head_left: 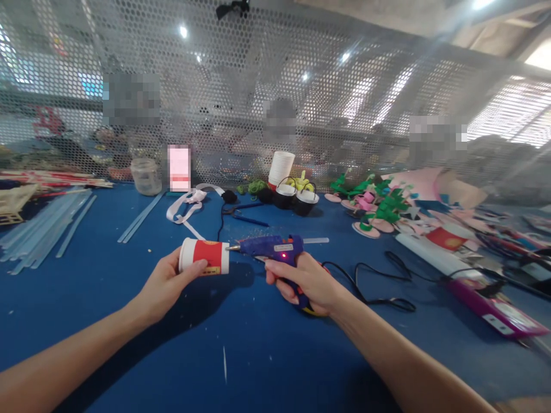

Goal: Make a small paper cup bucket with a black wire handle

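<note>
A red and white paper cup (pixel 209 252) lies on its side in the grip of my left hand (pixel 172 278), held above the blue table. My right hand (pixel 305 281) is wrapped round the handle of a blue hot glue gun (pixel 267 246) with its small red light lit. The gun's metal nozzle points left, right at the cup's base end; whether it touches cannot be made out. A clear glue stick (pixel 316 240) juts from the back of the gun. Just behind the cup lies a white ribbon (pixel 183 215), near a black ball of yarn (pixel 229 197).
Loose glue sticks (pixel 49 229) lie at the left, near a clear jar (pixel 147 175). Stacked paper cups (pixel 282 167) and small black buckets (pixel 305 202) stand at the back. Green craft plants (pixel 385 201) sit back right; a black cord (pixel 383 275) runs to a purple power strip (pixel 495 307).
</note>
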Tool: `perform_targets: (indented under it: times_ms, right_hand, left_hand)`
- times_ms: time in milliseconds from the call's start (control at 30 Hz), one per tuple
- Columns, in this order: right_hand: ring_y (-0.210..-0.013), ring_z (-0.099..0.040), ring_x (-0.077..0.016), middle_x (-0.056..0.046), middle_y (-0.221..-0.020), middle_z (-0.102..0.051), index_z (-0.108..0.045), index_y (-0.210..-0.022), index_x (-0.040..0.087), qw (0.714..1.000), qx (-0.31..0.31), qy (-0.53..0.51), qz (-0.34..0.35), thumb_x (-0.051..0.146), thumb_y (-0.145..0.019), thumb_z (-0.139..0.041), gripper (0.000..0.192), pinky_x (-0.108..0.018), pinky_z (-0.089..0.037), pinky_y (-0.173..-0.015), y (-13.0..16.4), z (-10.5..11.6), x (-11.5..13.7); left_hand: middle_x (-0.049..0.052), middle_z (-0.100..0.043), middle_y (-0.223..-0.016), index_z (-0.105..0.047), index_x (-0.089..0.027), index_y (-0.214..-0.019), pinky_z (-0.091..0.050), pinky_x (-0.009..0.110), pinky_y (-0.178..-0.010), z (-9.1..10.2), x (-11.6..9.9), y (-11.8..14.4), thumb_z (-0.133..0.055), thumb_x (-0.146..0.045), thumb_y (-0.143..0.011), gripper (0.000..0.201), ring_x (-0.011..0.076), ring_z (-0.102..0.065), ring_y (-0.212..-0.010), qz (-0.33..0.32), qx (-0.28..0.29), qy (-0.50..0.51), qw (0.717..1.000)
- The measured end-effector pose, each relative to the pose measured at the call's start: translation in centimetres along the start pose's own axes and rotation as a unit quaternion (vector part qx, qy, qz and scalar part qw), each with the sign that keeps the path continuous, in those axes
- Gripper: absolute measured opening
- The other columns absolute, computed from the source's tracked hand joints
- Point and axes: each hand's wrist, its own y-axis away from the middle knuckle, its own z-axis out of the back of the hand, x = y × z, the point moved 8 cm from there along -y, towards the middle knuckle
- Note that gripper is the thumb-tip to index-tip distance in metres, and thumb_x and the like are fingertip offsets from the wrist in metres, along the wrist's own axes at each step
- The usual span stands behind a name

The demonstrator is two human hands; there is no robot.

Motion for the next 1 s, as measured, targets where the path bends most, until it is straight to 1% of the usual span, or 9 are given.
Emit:
perform_targets:
  times_ms: [100,200,433,633,700,867,1000]
  right_hand:
    - [-0.027,-0.032,-0.0025,0.007,-0.031,-0.038,-0.053,-0.057,0.013,1.0,0.008,0.013,-0.008,0.038,-0.074,-0.052,0.031,-0.017,-0.023,-0.032,0.14,-0.2,0.0]
    - [-0.027,-0.033,-0.0029,0.007,-0.031,-0.039,-0.053,-0.058,0.013,0.999,0.016,0.031,-0.01,0.038,-0.074,-0.052,0.03,-0.017,-0.024,-0.032,0.17,-0.4,-0.01]
    - [-0.028,-0.033,-0.003,0.007,-0.032,-0.039,-0.054,-0.059,0.013,1.0,-0.012,0.009,0.006,0.038,-0.075,-0.052,0.03,-0.017,-0.025,-0.033,-0.07,0.09,0.1]
    - [-0.027,-0.032,-0.0025,0.007,-0.031,-0.038,-0.053,-0.056,0.012,0.999,0.02,0.019,-0.02,0.038,-0.073,-0.054,0.03,-0.016,-0.022,-0.031,0.2,-0.32,0.0]
    - [-0.027,-0.032,-0.0024,0.007,-0.031,-0.039,-0.053,-0.056,0.012,0.999,0.021,0.017,-0.023,0.037,-0.073,-0.054,0.03,-0.016,-0.022,-0.031,0.21,-0.29,0.01]
    - [-0.027,-0.032,-0.0024,0.007,-0.031,-0.038,-0.054,-0.057,0.012,1.0,0.001,-0.015,-0.003,0.037,-0.074,-0.053,0.03,-0.016,-0.025,-0.032,0.04,0.15,0.19]
    - [-0.027,-0.032,-0.0028,0.007,-0.03,-0.038,-0.054,-0.056,0.012,1.0,0.015,-0.018,-0.013,0.037,-0.072,-0.054,0.03,-0.017,-0.024,-0.03,0.1,-0.06,0.05]
  left_hand:
    - [0.004,-0.064,-0.099,-0.056,-0.017,-0.098,-0.046,0.026,-0.081,0.15,-0.02,-0.05,-0.06,-0.035,-0.069,0.034,0.0171,-0.058,-0.09,-0.001,-0.01,0.001,1.0]
    - [0.005,-0.064,-0.099,-0.056,-0.018,-0.097,-0.047,0.026,-0.08,-0.08,0.04,-0.03,-0.06,-0.035,-0.069,0.033,0.0172,-0.059,-0.088,0.006,0.001,0.008,1.0]
    - [0.006,-0.065,-0.098,-0.056,-0.017,-0.099,-0.048,0.028,-0.077,0.01,0.0,0.04,-0.06,-0.037,-0.068,0.037,0.0187,-0.06,-0.086,0.004,-0.005,-0.011,1.0]
    - [0.003,-0.065,-0.098,-0.056,-0.018,-0.097,-0.046,0.024,-0.081,-0.08,0.06,-0.08,-0.06,-0.033,-0.07,0.032,0.0159,-0.059,-0.088,0.001,0.002,0.035,0.999]
    - [0.003,-0.065,-0.097,-0.056,-0.018,-0.097,-0.047,0.024,-0.08,-0.06,0.09,-0.1,-0.06,-0.032,-0.07,0.03,0.0155,-0.059,-0.088,0.001,0.002,0.044,0.999]
    - [0.005,-0.066,-0.095,-0.056,-0.017,-0.1,-0.049,0.025,-0.074,-0.18,0.05,0.02,-0.061,-0.034,-0.068,0.037,0.0168,-0.06,-0.083,0.006,0.013,0.015,1.0]
    - [0.006,-0.065,-0.096,-0.056,-0.017,-0.101,-0.049,0.027,-0.075,0.02,-0.05,0.01,-0.062,-0.038,-0.066,0.041,0.0189,-0.06,-0.084,0.0,0.005,-0.003,1.0]
